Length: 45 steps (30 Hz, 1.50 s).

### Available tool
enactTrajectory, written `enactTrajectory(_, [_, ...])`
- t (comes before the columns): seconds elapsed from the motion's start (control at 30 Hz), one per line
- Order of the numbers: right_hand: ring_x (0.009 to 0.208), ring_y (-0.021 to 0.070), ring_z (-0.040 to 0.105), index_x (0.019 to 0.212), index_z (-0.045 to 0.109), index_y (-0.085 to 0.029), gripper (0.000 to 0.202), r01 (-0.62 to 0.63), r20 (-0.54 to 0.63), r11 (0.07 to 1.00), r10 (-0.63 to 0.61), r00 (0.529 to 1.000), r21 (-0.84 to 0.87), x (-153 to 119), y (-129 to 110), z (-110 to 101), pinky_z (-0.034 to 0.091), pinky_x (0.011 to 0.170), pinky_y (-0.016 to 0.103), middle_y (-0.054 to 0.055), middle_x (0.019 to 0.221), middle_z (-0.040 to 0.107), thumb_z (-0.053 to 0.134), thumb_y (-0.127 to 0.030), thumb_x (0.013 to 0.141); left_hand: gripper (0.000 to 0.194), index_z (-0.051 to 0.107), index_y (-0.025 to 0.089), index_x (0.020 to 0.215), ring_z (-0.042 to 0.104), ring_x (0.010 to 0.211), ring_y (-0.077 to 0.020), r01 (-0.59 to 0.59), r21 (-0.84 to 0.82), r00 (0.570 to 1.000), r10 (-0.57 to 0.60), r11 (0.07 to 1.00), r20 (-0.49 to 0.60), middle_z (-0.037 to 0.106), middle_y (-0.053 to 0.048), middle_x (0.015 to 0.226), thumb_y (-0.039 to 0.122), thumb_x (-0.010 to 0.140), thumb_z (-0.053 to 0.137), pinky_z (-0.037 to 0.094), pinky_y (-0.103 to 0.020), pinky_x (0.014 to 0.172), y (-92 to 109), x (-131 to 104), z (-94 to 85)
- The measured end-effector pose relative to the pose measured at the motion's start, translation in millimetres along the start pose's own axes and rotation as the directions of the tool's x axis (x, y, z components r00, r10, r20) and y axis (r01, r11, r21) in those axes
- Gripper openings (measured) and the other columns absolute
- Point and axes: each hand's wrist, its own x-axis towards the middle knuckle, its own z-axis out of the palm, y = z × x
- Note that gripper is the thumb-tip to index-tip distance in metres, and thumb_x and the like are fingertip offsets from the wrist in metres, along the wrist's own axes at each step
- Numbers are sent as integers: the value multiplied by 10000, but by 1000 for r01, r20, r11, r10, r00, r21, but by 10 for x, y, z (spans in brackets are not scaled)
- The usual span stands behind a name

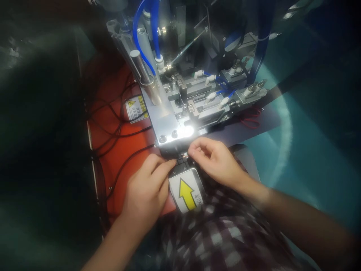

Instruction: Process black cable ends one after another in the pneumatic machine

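Observation:
Both hands are at the near end of a metal machine [166, 120]. My left hand [149, 184] has its fingers bent together, the fingertips at the left side of a small metal part [184, 156] below the machine's front edge. On the right side of that part, my right hand [213, 160] is closed in a pinch; whatever lies between its fingertips is too small to make out. Just below the fingertips is a white label with a yellow arrow [186, 190].
An orange-red surface [113, 150] with loose black cables lies to the left, beside a yellow and white warning label [137, 109]. An upright metal post [146, 77], blue air tubes [155, 30] and pneumatic cylinders [211, 109] stand beyond my hands.

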Motion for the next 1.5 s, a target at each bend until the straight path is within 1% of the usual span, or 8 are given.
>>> enactTrajectory(0.4, [709, 152, 610, 794, 598, -170, 132, -18, -23, 991, 15, 1000, -134, -3, 21, 21, 445, 635, 259, 29, 771, 666, 517, -233, 875, 238, 651, 180, 1035, 569, 742, -104, 0, 0, 1000, 0, 1000, -6, 578, -15, 856, 73, 894, 492, 482, -211, 642, -1, -3, 3])
enactTrajectory(0.57, [627, 147, 589, 767, 617, -180, 171, -69, -7, 950, 70, 998, -304, -6, -68, -33, 405, 573, 263, 11, 702, 668, 508, -234, 886, 242, 651, 173, 1030, 569, 736, -103, -1, 5, 1000, 1, 1000, -8, 575, -15, 849, 70, 897, 477, 480, -209, 635, -2, -3, 4])
enactTrajectory(0.77, [676, 148, 592, 860, 665, -182, 119, 187, -69, 877, -241, 968, -442, -89, -129, 21, 426, 651, 268, 24, 766, 678, 574, -254, 886, 223, 663, 147, 1014, 569, 738, -104, -11, 3, 1000, 11, 1000, -13, 573, -21, 840, 70, 891, 493, 474, -207, 639, -3, 1, 7])
enactTrajectory(0.9, [643, 138, 575, 809, 675, -172, 130, 241, -47, 846, -298, 953, -476, -65, -147, 108, 417, 626, 262, 21, 733, 666, 589, -246, 872, 229, 663, 147, 1017, 566, 739, -105, -7, -3, 1000, 7, 1000, -17, 572, -22, 839, 63, 888, 493, 475, -208, 646, -6, 0, 12])
enactTrajectory(1.03, [604, 128, 535, 740, 634, -178, 140, 151, -67, 901, -194, 979, -405, -26, -143, 80, 386, 578, 253, 0, 654, 612, 554, -196, 853, 235, 658, 160, 1024, 567, 737, -109, -11, 2, 1000, 11, 1000, -19, 576, -23, 846, 70, 892, 485, 480, -212, 638, -6, 3, 14])
enactTrajectory(1.17, [627, 129, 537, 780, 616, -174, 130, 0, -39, 991, -6, 999, -134, -2, -54, 13, 398, 584, 248, 3, 693, 618, 552, -255, 859, 244, 657, 171, 1022, 570, 737, -110, -9, 0, 1000, 9, 1000, -23, 577, -21, 844, 70, 895, 475, 483, -213, 637, -2, 6, 18])
enactTrajectory(1.33, [533, 94, 434, 743, 589, -160, 171, -209, 99, 962, 194, 976, 174, 48, 31, 1, 362, 520, 233, -41, 605, 510, 573, -309, 824, 239, 663, 159, 1016, 571, 739, -106, -3, -9, 1000, 3, 1000, -20, 577, -21, 840, 65, 892, 481, 477, -204, 637, 3, 10, 18])
enactTrajectory(1.5, [554, 93, 423, 729, 581, -153, 158, -223, 54, 968, 218, 974, 117, 78, -29, 1, 330, 520, 230, -35, 625, 503, 583, -295, 799, 238, 657, 174, 1021, 576, 750, -103, -4, -10, 1000, 4, 1000, -7, 574, -14, 852, 70, 895, 483, 481, -199, 655, -4, 14, 7])
